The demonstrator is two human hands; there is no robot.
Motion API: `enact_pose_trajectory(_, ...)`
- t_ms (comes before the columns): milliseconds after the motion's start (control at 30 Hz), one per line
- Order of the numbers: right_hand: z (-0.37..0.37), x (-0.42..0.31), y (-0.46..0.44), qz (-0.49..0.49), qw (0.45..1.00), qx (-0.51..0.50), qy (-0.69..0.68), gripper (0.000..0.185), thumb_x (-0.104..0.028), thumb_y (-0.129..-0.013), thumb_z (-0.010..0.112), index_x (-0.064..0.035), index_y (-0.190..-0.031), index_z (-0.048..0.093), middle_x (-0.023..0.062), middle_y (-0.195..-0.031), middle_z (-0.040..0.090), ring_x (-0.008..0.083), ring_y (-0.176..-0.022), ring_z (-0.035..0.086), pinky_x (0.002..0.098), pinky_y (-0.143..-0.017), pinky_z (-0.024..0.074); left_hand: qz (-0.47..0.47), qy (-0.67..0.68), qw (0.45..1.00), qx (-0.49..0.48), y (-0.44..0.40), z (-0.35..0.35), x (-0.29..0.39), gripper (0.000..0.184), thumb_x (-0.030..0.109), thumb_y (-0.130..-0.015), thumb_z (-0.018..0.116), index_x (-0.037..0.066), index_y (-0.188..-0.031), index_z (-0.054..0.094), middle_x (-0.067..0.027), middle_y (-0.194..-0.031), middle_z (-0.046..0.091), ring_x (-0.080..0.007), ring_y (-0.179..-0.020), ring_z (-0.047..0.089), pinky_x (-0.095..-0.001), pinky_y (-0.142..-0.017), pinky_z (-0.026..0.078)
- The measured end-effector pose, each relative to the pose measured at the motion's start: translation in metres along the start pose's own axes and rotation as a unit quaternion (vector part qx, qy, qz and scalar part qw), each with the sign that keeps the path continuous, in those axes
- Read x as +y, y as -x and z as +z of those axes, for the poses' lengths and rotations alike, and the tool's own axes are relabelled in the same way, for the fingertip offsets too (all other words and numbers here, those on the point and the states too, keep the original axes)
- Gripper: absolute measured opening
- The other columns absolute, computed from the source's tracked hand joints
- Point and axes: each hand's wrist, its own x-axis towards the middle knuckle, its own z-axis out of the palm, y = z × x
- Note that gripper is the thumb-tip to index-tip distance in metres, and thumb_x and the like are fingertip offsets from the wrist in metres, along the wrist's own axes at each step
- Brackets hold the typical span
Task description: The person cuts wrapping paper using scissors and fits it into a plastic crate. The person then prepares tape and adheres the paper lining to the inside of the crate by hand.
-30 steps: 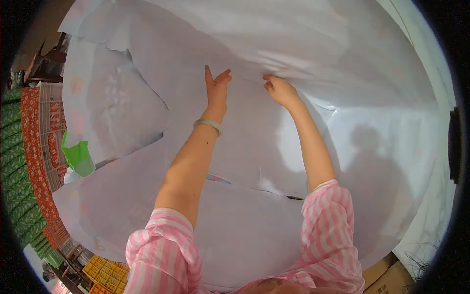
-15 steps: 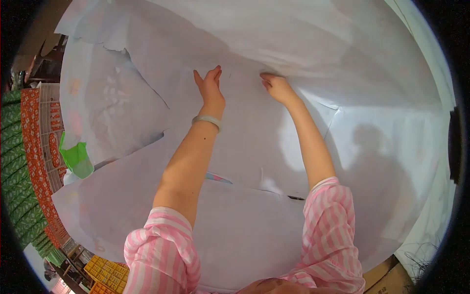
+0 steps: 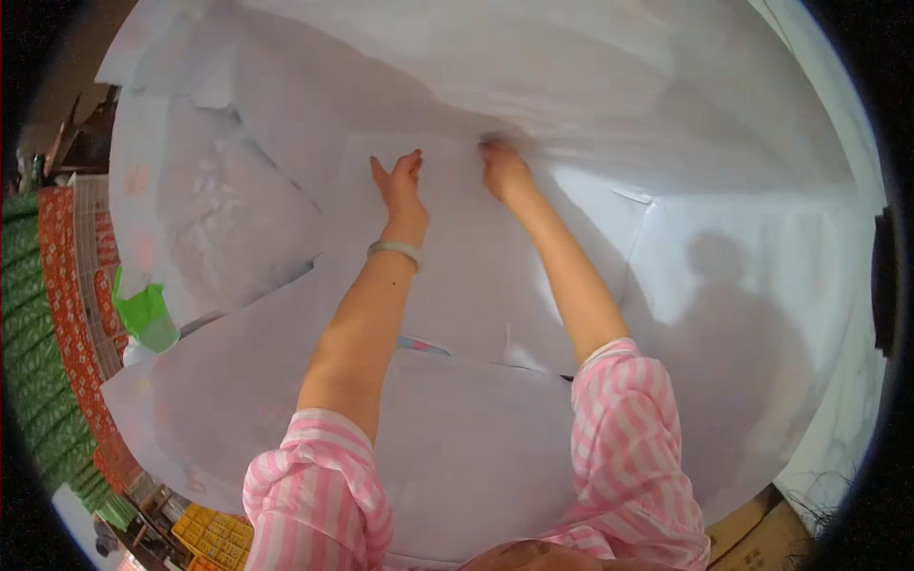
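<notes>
A big white sheet, like paper or thin plastic, spreads under both hands and rises in a folded wall at the far side. My left hand rests on or just over its middle, thumb and fingers apart, holding nothing; a pale bangle circles that wrist. At the crease below the raised wall is my right hand, its fingertips smeared by motion, so their grip is unclear. Slits and folded flaps show on the left. A narrow blue and pink strip shows through a gap near my left forearm.
A bright green piece pokes out at the left edge. Beyond it are red patterned cloth, green patterned cloth and a white plastic crate. Yellow crates stand lower left, brown cardboard lower right.
My right hand has slid left along the crease, closer to my left hand. The left hand has moved slightly down and left, its fingers still apart.
</notes>
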Motion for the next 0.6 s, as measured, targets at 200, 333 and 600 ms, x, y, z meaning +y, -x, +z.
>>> enact_pose_trajectory(200,-0.021,0.006,0.009,0.000,0.990,0.027,-0.138,0.032,-0.006,-0.082,0.051,-0.0049,-0.114,0.057,0.0127,-0.116,0.056,0.0291,-0.111,0.050,0.0354,-0.094,0.0419,-0.018,-0.052,0.998,0.007,0.011,-0.003,0.014,0.097,0.010,-0.073,0.063,0.007,-0.143,-0.003,-0.0138,-0.113,0.053,-0.0242,-0.107,0.050,-0.0332,-0.103,0.025)
enact_pose_trajectory(333,-0.056,0.047,0.027,-0.009,0.983,0.026,-0.179,0.030,-0.015,-0.082,0.058,-0.0083,-0.111,0.061,0.0117,-0.115,0.058,0.0282,-0.108,0.053,0.0357,-0.093,0.0417,-0.014,-0.092,0.995,-0.026,0.002,-0.012,0.022,0.098,0.015,-0.076,0.060,0.007,-0.141,-0.013,-0.0139,-0.113,0.055,-0.0242,-0.110,0.048,-0.0338,-0.103,0.024)
enact_pose_trajectory(600,-0.106,0.159,0.111,0.096,0.982,0.138,-0.084,0.023,-0.012,-0.080,0.061,-0.0082,-0.103,0.064,0.0092,-0.106,0.063,0.0241,-0.100,0.058,0.0319,-0.083,0.0469,-0.011,-0.150,0.989,-0.017,-0.005,-0.019,0.034,0.093,0.013,-0.072,0.063,0.008,-0.144,0.004,-0.0145,-0.124,0.045,-0.0247,-0.111,0.049,-0.0361,-0.103,0.028)
